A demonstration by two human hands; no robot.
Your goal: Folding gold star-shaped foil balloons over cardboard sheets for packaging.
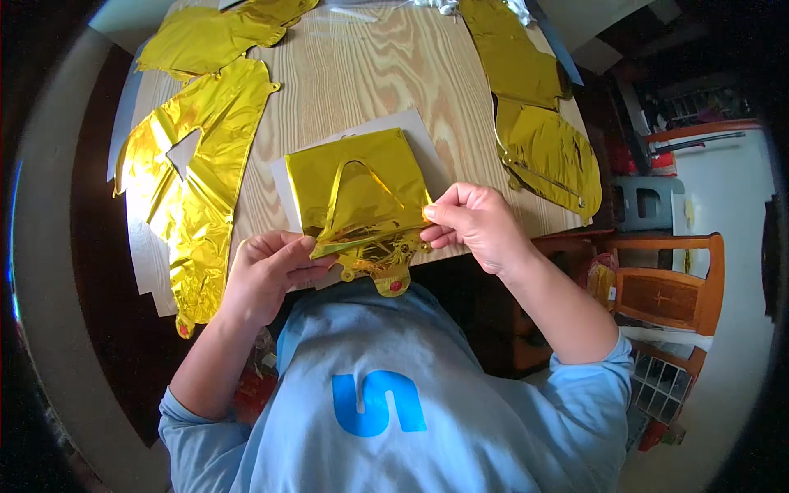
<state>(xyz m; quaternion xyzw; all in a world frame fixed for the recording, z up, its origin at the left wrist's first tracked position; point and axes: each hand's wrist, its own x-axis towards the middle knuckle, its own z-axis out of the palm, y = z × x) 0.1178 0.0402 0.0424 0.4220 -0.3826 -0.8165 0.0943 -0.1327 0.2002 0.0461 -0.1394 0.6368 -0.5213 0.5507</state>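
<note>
Head view: a folded gold foil balloon (359,193) is held flat at the near edge of the wooden desk (362,74), right in front of the person's chest. Its bottom fold is pinched by the left hand (267,271), thumb on top, and its right edge is gripped between thumb and fingers (440,214) of the right hand (477,226), so both hands are clenched on the foil. A small gold tab with a red dot (393,283) is seen hanging off the desk edge below it. A pale sheet of paper (423,135) is tucked under the balloon. Four more flat gold balloons are counted: two at the left (193,177) (218,33) and two at the right (514,49) (551,156). A wooden chair (670,283) is parked off to the right.
</note>
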